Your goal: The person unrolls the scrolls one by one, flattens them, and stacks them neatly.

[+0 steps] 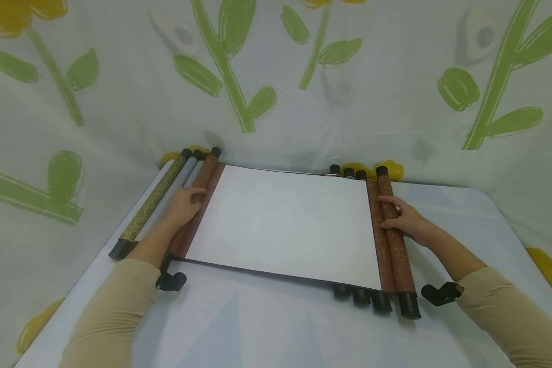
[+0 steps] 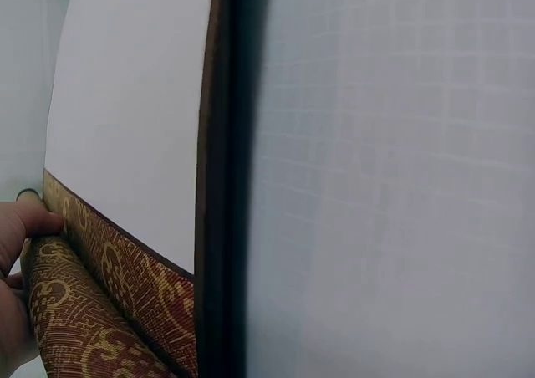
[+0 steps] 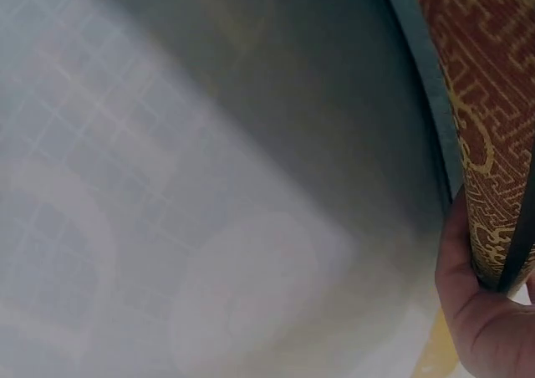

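A hanging scroll lies partly unrolled across the table, with a blank white sheet (image 1: 285, 225) between two reddish-brown patterned rolled ends. My left hand (image 1: 182, 207) grips the left roll (image 1: 208, 171), its thumb over the inner side; the left wrist view shows the thumb on the gold-patterned brocade (image 2: 109, 261). At the other end, my right hand (image 1: 410, 222) holds the right roll (image 1: 399, 255) between thumb and fingers. In the right wrist view that hand (image 3: 485, 315) curls round the brocade roll (image 3: 489, 135). The roll hides part of its fingers.
Left of the left hand lies a green-gold scroll (image 1: 154, 202), with a pale grey roll (image 1: 170, 189) beside it. Several black rod ends (image 1: 361, 296) stick out from beneath the sheet at right. A flower-printed curtain (image 1: 276, 112) hangs behind the pale table (image 1: 221, 327).
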`<state>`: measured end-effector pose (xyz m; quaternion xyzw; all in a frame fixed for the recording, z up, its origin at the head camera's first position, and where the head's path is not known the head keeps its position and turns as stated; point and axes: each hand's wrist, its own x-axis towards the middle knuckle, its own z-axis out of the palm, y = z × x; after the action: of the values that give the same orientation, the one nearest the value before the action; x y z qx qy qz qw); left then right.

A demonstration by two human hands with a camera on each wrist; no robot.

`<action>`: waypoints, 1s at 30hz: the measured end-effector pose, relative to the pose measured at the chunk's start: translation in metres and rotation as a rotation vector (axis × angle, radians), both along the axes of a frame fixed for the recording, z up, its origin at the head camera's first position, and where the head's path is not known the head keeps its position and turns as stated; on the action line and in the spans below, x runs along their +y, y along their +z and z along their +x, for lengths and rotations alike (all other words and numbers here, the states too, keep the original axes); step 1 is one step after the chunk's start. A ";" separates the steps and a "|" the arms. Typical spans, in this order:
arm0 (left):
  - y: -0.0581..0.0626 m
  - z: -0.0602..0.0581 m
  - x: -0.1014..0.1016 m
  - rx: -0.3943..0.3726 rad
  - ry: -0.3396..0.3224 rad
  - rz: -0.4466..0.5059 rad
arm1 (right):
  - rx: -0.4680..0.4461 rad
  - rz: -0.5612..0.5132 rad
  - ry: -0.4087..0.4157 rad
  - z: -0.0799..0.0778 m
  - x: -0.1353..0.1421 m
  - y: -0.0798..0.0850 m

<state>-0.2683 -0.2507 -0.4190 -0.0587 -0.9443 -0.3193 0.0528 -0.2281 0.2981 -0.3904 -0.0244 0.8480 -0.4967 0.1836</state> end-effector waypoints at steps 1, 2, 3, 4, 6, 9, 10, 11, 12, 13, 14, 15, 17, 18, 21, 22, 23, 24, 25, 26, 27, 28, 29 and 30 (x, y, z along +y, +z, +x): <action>-0.001 0.000 0.001 0.002 -0.001 -0.010 | -0.003 0.000 0.003 0.000 0.001 -0.001; -0.001 0.001 0.002 -0.001 0.001 -0.010 | -0.005 -0.002 0.002 0.000 0.002 -0.002; -0.001 0.001 0.003 -0.002 0.004 -0.015 | -0.007 -0.005 0.001 0.000 0.002 -0.003; -0.001 0.002 0.004 -0.007 0.006 -0.014 | -0.008 -0.011 0.004 -0.001 0.003 -0.004; -0.003 0.002 0.005 -0.009 0.009 -0.023 | -0.008 -0.022 0.003 -0.001 0.004 -0.005; -0.004 0.001 0.006 -0.005 -0.002 -0.058 | -0.003 -0.039 0.007 -0.001 0.006 -0.008; -0.005 0.001 0.006 -0.001 -0.008 -0.071 | -0.005 -0.047 0.009 -0.001 0.006 -0.009; -0.006 0.000 0.006 0.006 -0.012 -0.087 | -0.005 -0.049 0.007 -0.001 0.006 -0.010; -0.006 0.000 0.005 0.009 -0.018 -0.094 | -0.007 -0.051 0.005 -0.001 0.006 -0.011; -0.006 0.000 0.005 0.012 -0.025 -0.099 | -0.009 -0.050 0.006 -0.002 0.006 -0.011; -0.005 0.000 0.005 0.016 -0.030 -0.102 | -0.008 -0.043 0.005 -0.002 0.006 -0.011; -0.005 0.000 0.005 0.017 -0.035 -0.097 | -0.006 -0.025 0.004 -0.003 0.006 -0.011; -0.003 -0.001 0.004 0.015 -0.040 -0.089 | 0.006 0.043 -0.008 -0.003 0.006 -0.010; -0.002 -0.002 0.004 0.013 -0.043 -0.085 | 0.011 0.075 -0.015 -0.004 0.005 -0.010; -0.001 -0.004 0.005 -0.007 -0.044 -0.083 | 0.029 0.168 -0.023 -0.003 0.005 -0.010; -0.001 -0.004 0.004 -0.015 -0.044 -0.087 | 0.039 0.189 -0.023 -0.002 0.004 -0.010; -0.001 -0.004 0.004 -0.021 -0.045 -0.090 | 0.053 0.199 -0.017 -0.002 0.004 -0.011; -0.001 -0.004 0.004 -0.026 -0.046 -0.092 | 0.065 0.209 -0.010 -0.001 0.003 -0.011; -0.001 -0.004 0.004 -0.033 -0.047 -0.093 | 0.080 0.223 -0.002 0.001 0.003 -0.011; -0.002 -0.004 0.004 -0.038 -0.048 -0.095 | 0.094 0.241 0.003 0.002 0.003 -0.011; -0.002 -0.004 0.003 -0.043 -0.049 -0.094 | 0.110 0.259 0.006 0.003 0.002 -0.010; -0.002 -0.004 0.003 -0.048 -0.051 -0.090 | 0.125 0.277 0.006 0.004 0.002 -0.009; -0.003 -0.004 0.003 -0.050 -0.053 -0.084 | 0.137 0.294 0.006 0.006 0.002 -0.007; -0.002 -0.004 0.003 -0.053 -0.056 -0.077 | 0.147 0.307 0.003 0.008 0.001 -0.005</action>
<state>-0.2723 -0.2477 -0.4212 -0.0787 -0.9550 -0.2857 0.0166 -0.2206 0.2991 -0.3954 -0.0336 0.9249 -0.3581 0.1235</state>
